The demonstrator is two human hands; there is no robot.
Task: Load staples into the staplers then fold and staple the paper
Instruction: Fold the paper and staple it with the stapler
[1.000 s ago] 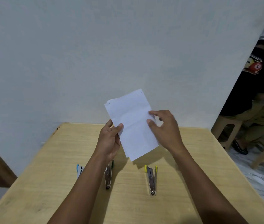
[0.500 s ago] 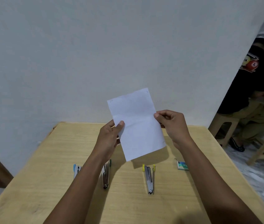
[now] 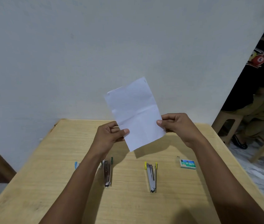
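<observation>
Paper [image 3: 136, 113]: one white sheet, held in the air above the far half of the counter [image 3: 63, 159], in front of the wall, clear of everything below. Long axis runs near vertical, top leaning slightly left; flat face toward the camera. A crease crosses it about midway, so it reads as already folded once and opened, or half-way through folding; cannot tell which.

Left hand [image 3: 110, 136]: grip pinching the sheet's left edge low down, thumb on the front, fingers behind. Right hand [image 3: 178, 126]: grip pinching the right edge a little higher, same thumb-front hold. Two opposite-edge pinches keep the sheet taut and square, probably to line up the edges before a fold.

On the counter below, well apart from the paper: green-tipped stapler [image 3: 107, 172] under the left forearm, yellow-tipped stapler [image 3: 151, 177] near centre, both lying with long axes toward the person, both apparently opened out flat. A blue-tipped object [image 3: 76, 165], mostly hidden by the left arm, is likely a third stapler. Staple box [image 3: 187, 164] sits right of the yellow one. Whether the staplers are loaded is not visible.

A seated person [image 3: 256, 78] is at far right, uninvolved.
</observation>
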